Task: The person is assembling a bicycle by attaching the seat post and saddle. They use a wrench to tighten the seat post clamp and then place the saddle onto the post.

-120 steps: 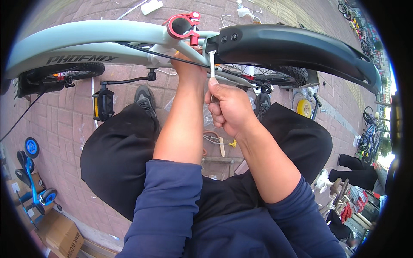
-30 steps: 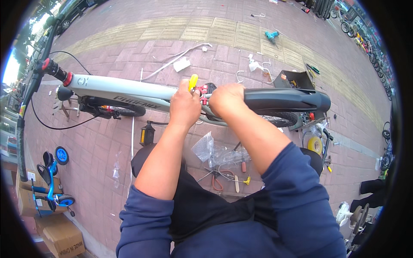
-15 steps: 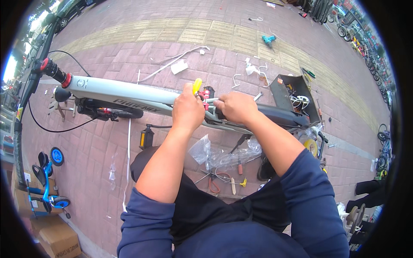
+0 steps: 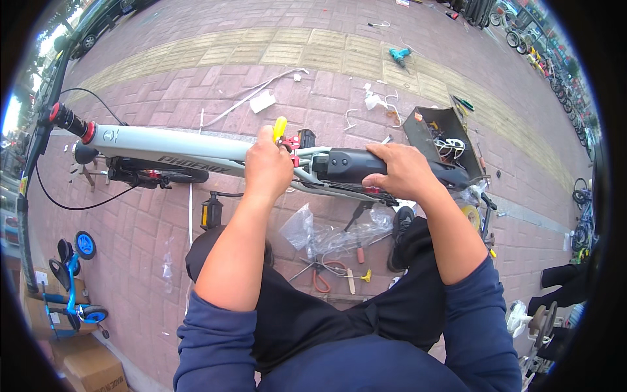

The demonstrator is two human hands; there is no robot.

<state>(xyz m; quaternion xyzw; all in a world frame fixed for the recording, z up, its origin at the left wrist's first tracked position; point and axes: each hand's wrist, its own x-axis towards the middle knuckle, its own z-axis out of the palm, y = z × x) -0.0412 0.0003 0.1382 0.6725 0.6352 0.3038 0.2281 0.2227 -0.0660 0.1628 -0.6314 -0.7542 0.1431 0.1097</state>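
Observation:
A bicycle with a pale grey frame (image 4: 183, 145) stretches across in front of me, handlebar end to the left. My left hand (image 4: 268, 166) is closed round a yellow-handled tool (image 4: 279, 128) beside a red clamp (image 4: 295, 149) on the frame; the tool's working end is hidden by the hand. Over the black rear mudguard (image 4: 353, 164) lies my right hand (image 4: 405, 171), fingers across its far side and thumb on the near side. A black pedal (image 4: 305, 137) shows just beyond the red clamp.
An open metal toolbox (image 4: 431, 140) stands beyond the rear wheel. Clear plastic wrapping (image 4: 346, 232), a yellow-handled key (image 4: 364, 276) and other tools lie between my feet. A teal power drill (image 4: 399, 57) rests on the paving. Cartons (image 4: 91, 366) stand at lower left.
My right hand has moved right, from close to the red clamp onto the mudguard, whose front end is now uncovered. My left hand stays by the clamp. The whole view has shifted slightly.

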